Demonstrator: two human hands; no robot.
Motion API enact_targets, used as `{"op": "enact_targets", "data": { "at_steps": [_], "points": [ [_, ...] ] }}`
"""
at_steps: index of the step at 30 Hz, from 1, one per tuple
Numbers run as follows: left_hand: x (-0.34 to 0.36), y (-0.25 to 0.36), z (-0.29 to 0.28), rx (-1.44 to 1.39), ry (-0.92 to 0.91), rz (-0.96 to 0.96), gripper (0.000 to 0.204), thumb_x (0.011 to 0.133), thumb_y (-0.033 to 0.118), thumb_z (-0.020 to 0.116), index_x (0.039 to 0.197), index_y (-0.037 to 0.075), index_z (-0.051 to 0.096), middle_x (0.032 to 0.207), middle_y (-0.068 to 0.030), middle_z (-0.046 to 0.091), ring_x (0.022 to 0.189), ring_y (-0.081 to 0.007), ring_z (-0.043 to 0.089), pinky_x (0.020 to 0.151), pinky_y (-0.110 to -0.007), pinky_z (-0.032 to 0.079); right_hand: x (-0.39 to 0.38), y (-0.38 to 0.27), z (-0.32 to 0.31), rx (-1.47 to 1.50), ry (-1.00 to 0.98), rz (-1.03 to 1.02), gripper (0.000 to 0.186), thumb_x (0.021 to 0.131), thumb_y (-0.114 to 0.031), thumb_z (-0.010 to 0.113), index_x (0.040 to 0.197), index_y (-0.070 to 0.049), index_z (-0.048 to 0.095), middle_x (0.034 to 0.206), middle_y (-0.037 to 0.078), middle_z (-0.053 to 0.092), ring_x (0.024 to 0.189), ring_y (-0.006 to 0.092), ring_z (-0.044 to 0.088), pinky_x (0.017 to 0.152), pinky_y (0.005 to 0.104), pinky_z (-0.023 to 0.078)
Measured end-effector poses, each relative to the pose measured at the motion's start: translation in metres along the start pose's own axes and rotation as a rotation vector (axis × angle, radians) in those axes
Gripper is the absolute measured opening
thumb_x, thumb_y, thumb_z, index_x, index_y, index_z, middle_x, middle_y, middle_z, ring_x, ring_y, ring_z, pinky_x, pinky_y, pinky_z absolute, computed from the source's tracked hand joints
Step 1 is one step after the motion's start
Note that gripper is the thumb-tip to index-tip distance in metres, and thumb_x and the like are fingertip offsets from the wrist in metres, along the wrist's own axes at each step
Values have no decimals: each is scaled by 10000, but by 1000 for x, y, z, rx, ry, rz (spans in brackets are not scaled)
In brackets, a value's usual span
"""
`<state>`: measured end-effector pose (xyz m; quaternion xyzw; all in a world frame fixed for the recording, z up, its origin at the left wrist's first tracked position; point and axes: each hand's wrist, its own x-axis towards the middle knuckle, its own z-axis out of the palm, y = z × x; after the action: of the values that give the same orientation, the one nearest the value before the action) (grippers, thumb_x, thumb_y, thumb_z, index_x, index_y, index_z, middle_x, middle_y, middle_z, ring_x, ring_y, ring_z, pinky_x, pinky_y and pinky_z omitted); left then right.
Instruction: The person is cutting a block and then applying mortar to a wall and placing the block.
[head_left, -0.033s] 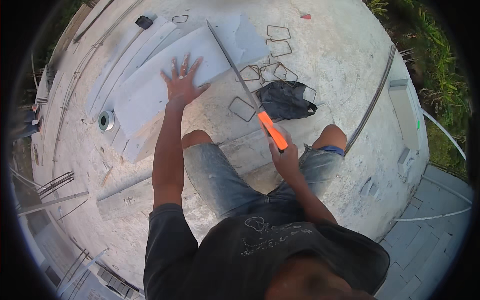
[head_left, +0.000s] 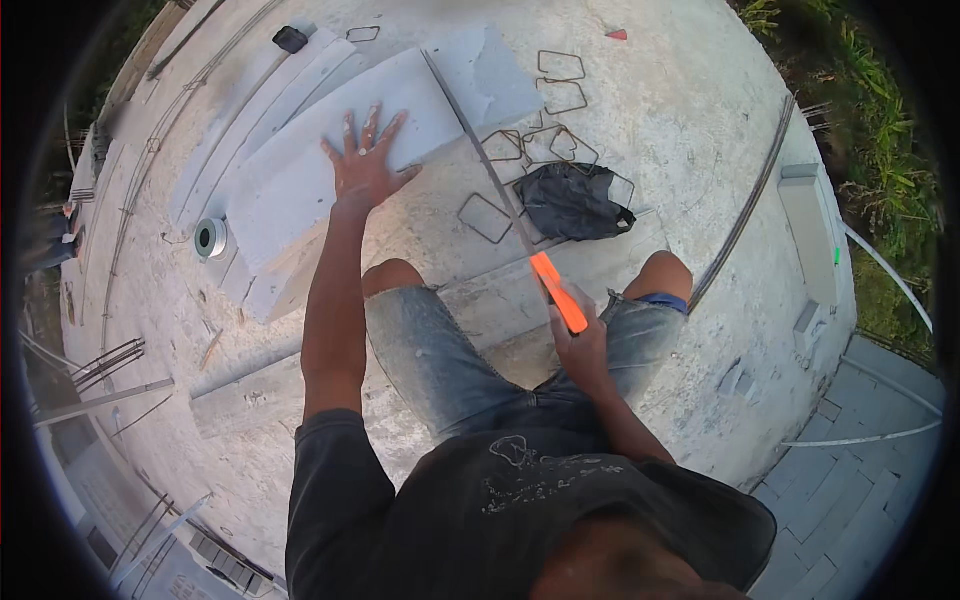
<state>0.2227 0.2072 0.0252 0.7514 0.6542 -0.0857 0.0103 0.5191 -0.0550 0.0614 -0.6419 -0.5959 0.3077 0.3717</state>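
My left hand point(head_left: 365, 165) lies flat with fingers spread on a pale grey-white slab point(head_left: 280, 190), over a stack of similar pieces. My right hand point(head_left: 578, 330) grips the orange handle point(head_left: 558, 290) of a handsaw. Its long blade point(head_left: 458, 112) slants up-left across the slab, right of my left hand. A spool point(head_left: 211, 238) with a pale rim sits beside the stack's lower left. Right of the slab, a crumpled black bag point(head_left: 570, 200) lies among bent rectangular wire loops point(head_left: 561, 95).
I sit on rough concrete, knees apart. Long rods point(head_left: 745, 200) and grey blocks point(head_left: 805, 235) lie to the right near the edge, with greenery beyond. Bundled bars point(head_left: 110, 362) protrude at left. Another person's dark-clothed legs point(head_left: 50, 250) show at the far left. A small black object point(head_left: 290, 40) lies beyond the stack.
My right hand and the saw have moved a little toward my body and to the right, sliding the blade back along the slab. My left hand stays spread on the slab.
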Motion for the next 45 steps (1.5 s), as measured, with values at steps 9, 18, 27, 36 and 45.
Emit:
{"op": "enact_targets", "data": {
  "at_steps": [9,18,27,36,45],
  "points": [
    [3,19,3,25,73,33,917,755,726,639,1522,474,203,1646,53,107,1509,-332,71,1125,-730,84,122,-19,43,-39,-36,62,409,943,-107,625,1333,-51,512,1177,184,661,1029,287,691,855,356,523],
    [0,10,-5,13,88,53,920,752,702,660,1524,457,222,1643,44,124,1509,-338,53,1116,-747,63,60,-20,3,67,-21,107,410,909,-146,657,1299,-85,548,915,222,684,804,377,690,680,407,545],
    [-5,12,-8,-32,75,45,923,752,730,635,1529,431,235,1648,34,108,1513,-324,48,1128,-725,55,-17,3,-11,43,87,-76,458,908,-184,666,1332,-101,513,693,209,626,679,413,644,589,434,498],
    [3,12,9,-57,57,41,938,736,712,668,1523,466,220,1647,48,102,1510,-343,30,1119,-747,31,103,6,42,36,8,7,395,926,-147,638,1291,-35,541,1145,255,637,1011,371,651,805,399,518],
    [5,17,-9,22,84,39,937,741,717,657,1526,452,219,1647,42,112,1511,-329,63,1135,-723,62,96,2,36,104,9,23,402,927,-95,634,1309,-27,528,1225,207,623,1095,348,649,877,364,513]
  ]
}}
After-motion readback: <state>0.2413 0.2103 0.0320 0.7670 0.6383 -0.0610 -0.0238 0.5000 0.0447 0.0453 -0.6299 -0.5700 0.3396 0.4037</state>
